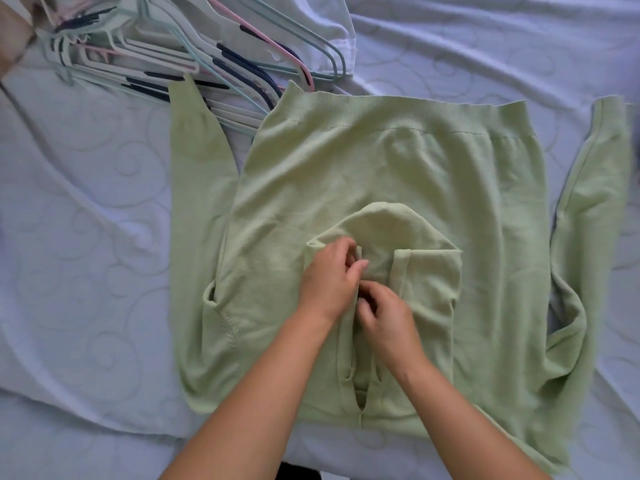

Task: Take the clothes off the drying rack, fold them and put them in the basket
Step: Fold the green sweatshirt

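Note:
A light green hooded sweater (398,174) lies spread flat on the white sheet, its ribbed hem at the far side and its hood (391,233) folded onto the body. Both sleeves lie along the sides. My left hand (329,275) pinches the fabric at the hood's opening. My right hand (384,317) grips the same neck edge just below it, fingers curled on the cloth. No basket or drying rack is in view.
A heap of plastic hangers (194,53), white, mint, pink, with dark grips, lies at the far left, partly under the left sleeve (197,140). A white garment (311,19) lies behind them. The wrinkled white bed sheet (86,237) covers everything around.

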A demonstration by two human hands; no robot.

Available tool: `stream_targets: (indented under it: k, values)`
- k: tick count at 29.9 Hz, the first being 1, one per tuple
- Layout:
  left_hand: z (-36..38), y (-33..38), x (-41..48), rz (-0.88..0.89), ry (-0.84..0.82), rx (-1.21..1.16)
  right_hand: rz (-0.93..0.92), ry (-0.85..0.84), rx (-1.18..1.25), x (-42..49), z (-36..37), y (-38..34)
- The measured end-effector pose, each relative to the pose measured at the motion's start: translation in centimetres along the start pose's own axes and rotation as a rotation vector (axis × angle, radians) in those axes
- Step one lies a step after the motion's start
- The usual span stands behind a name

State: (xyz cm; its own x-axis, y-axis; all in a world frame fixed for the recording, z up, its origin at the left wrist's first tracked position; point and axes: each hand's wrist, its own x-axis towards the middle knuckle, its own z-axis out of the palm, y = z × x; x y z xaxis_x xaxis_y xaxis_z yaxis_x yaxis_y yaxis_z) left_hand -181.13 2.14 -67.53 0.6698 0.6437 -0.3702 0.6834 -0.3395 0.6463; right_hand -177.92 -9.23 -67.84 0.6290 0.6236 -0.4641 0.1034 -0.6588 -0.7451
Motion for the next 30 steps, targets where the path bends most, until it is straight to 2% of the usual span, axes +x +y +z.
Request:
stream_targets:
  k: [2, 3, 6, 8, 9, 12, 17, 21, 23, 25, 27, 30]
  values:
    - [0.0, -1.2, -0.6, 0.112, -0.043, -0.007, 0.039, -0.001, 0.043, -0.1, -0.3, -0.5]
    - [-0.1, -2.0, -1.3, 0.181, -0.022, 0.002, -0.027, 0.063, -0.006, -0.4, -0.4, -0.7]
    - [0.6, -5.0, -4.5, 0.376, 0.054, 0.235, -0.407, 0.205, -0.263, -0.8, 0.5, -1.0]
    - [1.6, -7.2, -6.9, 0.414, 0.025, 0.422, -0.575, 0.155, -0.424, 0.2, 1.3, -0.4]
    - [2.0, -8.2, -7.7, 0.414, 0.0, 0.484, -0.594, 0.118, -0.546, 1.0, 1.5, 0.2]
    - [2.2, -10.6, -8.8, 0.42, -0.038, 0.617, -0.504, 0.013, -0.855, 3.1, 1.6, 2.5]
    - [1.2, -13.3, -13.5, 0.401, -0.078, 0.593, -0.467, -0.001, -0.925, 3.1, 1.9, 3.1]
    - [-0.5, -15.3, -17.1, 0.431, -0.034, 0.482, -0.442, -0.006, -0.905, 3.5, 1.6, 2.6]
    - [-1.4, -15.1, -17.4, 0.327, -0.014, 0.357, -0.45, 0.001, -0.911, 3.5, 1.6, 2.5]
    - [-2.3, -13.9, -16.5, 0.092, -0.008, 0.134, -0.453, 0.007, -0.918, 3.6, 1.7, 2.1]
    - [-2.6, -12.7, -14.8, -0.124, -0.07, -0.018, -0.464, 0.036, -0.892, 3.2, 1.4, 1.3]
    - [-2.9, -11.1, -12.7, -0.252, -0.192, -0.224, -0.518, 0.142, -0.736, 0.0, 1.4, 0.4]
